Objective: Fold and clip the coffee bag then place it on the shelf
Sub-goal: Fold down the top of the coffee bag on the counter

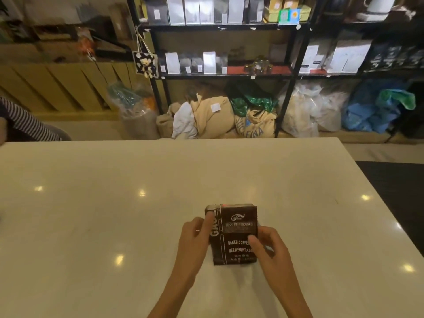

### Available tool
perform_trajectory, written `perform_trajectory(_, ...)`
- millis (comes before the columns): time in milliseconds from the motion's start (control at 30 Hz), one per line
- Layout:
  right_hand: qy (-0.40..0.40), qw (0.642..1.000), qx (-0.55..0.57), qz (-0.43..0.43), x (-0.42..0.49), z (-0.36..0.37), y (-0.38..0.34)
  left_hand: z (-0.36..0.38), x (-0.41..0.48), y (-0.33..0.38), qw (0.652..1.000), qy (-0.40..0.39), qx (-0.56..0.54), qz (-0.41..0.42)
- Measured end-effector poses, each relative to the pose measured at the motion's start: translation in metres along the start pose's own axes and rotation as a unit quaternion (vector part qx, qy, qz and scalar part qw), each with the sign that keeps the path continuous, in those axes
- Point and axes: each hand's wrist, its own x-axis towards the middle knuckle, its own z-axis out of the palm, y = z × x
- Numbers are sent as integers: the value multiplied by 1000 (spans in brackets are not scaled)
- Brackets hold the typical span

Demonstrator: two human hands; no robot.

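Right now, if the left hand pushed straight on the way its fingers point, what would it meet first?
The coffee bag: the left hand already has its fingers on the bag's left side, so nothing lies between.

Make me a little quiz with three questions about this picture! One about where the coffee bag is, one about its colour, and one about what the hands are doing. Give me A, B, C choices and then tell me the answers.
1. Where is the coffee bag?
A. On a shelf
B. On the white table
C. On the floor

2. What colour is the bag?
A. Dark brown
B. Bright yellow
C. Pink

3. What are the hands doing?
A. Both holding the bag
B. Both flat on the table
C. One waving in the air

Answers:
1 B, the bag sits on the tabletop, with the shelves far behind it.
2 A, its front is dark brown with pale lettering.
3 A, the left hand and right hand grip its two sides.
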Motion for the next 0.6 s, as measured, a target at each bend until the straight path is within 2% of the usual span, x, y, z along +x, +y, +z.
perform_trajectory(100,-33,999,17,1,-2,5,-19,-11,-2,6,1000,-11,2,-9)
perform_trajectory(233,-48,994,-43,91,6,13,-40,-16,-3,7,1000,24,-6,2)
perform_trajectory(300,-23,995,-62,75,8,18,-45,-17,-3,7,999,45,-14,5)
perform_trajectory(433,88,996,-32,2,8,23,-49,-18,-1,9,998,62,1,9)
perform_trajectory(600,110,994,17,5,13,29,-51,-20,4,17,992,96,-7,82)
